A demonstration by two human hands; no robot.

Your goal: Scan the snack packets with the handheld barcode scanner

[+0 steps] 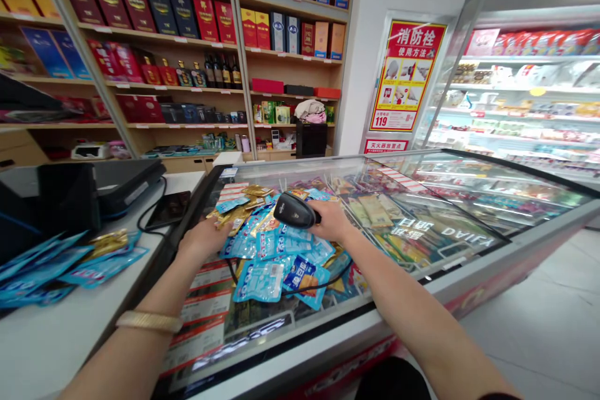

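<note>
My right hand is wrapped round the handle of a black barcode scanner, its head facing left over a pile of snack packets. My left hand is at the pile's left edge, fingers closed on a gold snack packet; some of its fingertips are hidden. Most of the pile is light-blue snack packets, with a darker blue packet at the front right. The pile rests on the glass lid of a chest freezer. A black cable runs across the front packets.
More blue and gold packets lie on the white counter at left, near a black checkout device and a dark phone-like slab. Shelves of boxes and bottles stand behind. A lit display fridge is at right.
</note>
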